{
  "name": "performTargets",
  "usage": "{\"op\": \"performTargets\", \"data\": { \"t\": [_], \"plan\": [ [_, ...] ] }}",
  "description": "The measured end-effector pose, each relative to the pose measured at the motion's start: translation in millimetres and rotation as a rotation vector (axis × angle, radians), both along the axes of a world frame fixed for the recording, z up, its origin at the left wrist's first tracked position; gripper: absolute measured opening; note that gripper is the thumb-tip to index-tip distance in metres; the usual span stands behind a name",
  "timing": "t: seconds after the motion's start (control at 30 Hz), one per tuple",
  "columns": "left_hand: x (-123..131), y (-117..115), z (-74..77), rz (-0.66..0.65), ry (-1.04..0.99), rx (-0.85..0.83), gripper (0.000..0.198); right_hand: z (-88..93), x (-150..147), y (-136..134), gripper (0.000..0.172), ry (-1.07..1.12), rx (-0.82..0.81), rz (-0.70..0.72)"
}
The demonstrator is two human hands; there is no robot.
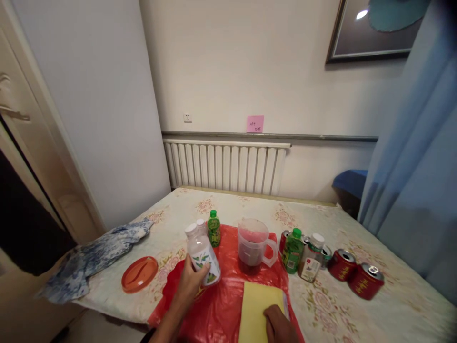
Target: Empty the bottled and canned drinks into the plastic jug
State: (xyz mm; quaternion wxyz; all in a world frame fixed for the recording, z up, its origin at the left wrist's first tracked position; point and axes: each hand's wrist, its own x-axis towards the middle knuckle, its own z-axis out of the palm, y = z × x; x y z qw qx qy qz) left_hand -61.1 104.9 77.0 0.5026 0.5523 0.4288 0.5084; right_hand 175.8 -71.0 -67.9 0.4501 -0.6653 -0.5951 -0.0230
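Note:
My left hand is wrapped round a clear bottle with a white cap and a white label with green leaves. It holds the bottle tilted over the red plastic sheet. My right hand has its fingers curled at the right edge of a flat yellow pad or folded cloth; its exact kind is unclear. Beyond that stands a clear measuring jug with dark liquid in it. A green-capped bottle stands behind the held bottle, beside another white-capped bottle, mostly hidden.
On the right stand a green bottle, a white-capped bottle and several cans, including a red can. An orange-red lid lies on the left of the floral tablecloth, near a blue-white cloth.

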Motion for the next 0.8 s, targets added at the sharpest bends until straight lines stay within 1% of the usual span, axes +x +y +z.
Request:
{"op": "performTargets", "data": {
  "t": [0.07,0.1,0.17,0.2,0.27,0.33,0.4,0.43,0.47,0.5,0.53,0.57,0.6,0.63,0.67,0.73,0.77,0.8],
  "plan": [
    [12.3,-27.0,-6.2,-0.089,-0.073,-0.078,0.056,6.4,0.1,1.2,0.022,0.097,-0.067,-0.017],
    [17.6,-39.7,-9.5,-0.127,-0.087,-0.114,0.057,12.5,1.0,2.7,0.022,0.166,-0.109,-0.024],
    [26.8,-62.6,-15.9,-0.202,-0.115,-0.171,0.058,32.8,4.0,6.8,0.022,0.334,-0.187,-0.034],
    [30.7,-72.9,-18.9,-0.242,-0.116,-0.188,0.059,47.3,5.6,8.8,0.023,0.423,-0.217,-0.022],
    [37.7,-90.8,-23.7,-0.311,-0.074,-0.199,0.059,83.7,7.7,11.9,0.026,0.552,-0.221,0.008],
    [43.5,-105.4,-26.3,-0.349,0.014,-0.167,0.058,124.9,7.6,13.1,0.031,0.607,-0.152,0.056],
    [48.2,-116.2,-27.0,-0.367,0.11,-0.111,0.057,163.1,5.6,13.9,0.038,0.587,-0.107,0.137],
    [50.1,-119.9,-27.0,-0.376,0.154,-0.077,0.057,178.7,4.5,14.6,0.039,0.549,-0.1,0.173],
    [51.7,-122.3,-27.0,-0.385,0.198,-0.046,0.058,190.9,3.6,16.0,0.039,0.48,-0.101,0.203],
    [53.1,-123.2,-27.4,-0.398,0.24,-0.015,0.059,199.2,3.3,17.9,0.038,0.4,-0.107,0.233],
    [54.3,-122.8,-28.6,-0.413,0.275,0.017,0.061,203.3,3.7,20.5,0.038,0.327,-0.114,0.255],
    [55.3,-121.0,-30.6,-0.429,0.3,0.043,0.062,203.1,4.8,23.4,0.037,0.271,-0.122,0.267],
    [56.1,-118.2,-33.7,-0.444,0.314,0.055,0.062,198.7,6.7,26.4,0.037,0.248,-0.143,0.273],
    [56.8,-114.6,-37.8,-0.458,0.312,0.048,0.062,190.4,9.0,29.2,0.038,0.259,-0.174,0.269],
    [57.1,-110.5,-42.8,-0.471,0.295,0.027,0.061,178.9,11.5,31.4,0.04,0.307,-0.226,0.267],
    [56.8,-102.9,-54.1,-0.48,0.241,-0.051,0.058,149.7,16.4,33.6,0.044,0.491,-0.385,0.24],
    [56.1,-99.8,-59.7,-0.475,0.21,-0.094,0.058,133.9,18.5,33.5,0.042,0.549,-0.414,0.214],
    [54.8,-97.4,-64.8,-0.464,0.178,-0.13,0.058,118.6,20.1,32.8,0.039,0.562,-0.425,0.199]
  ]
}}
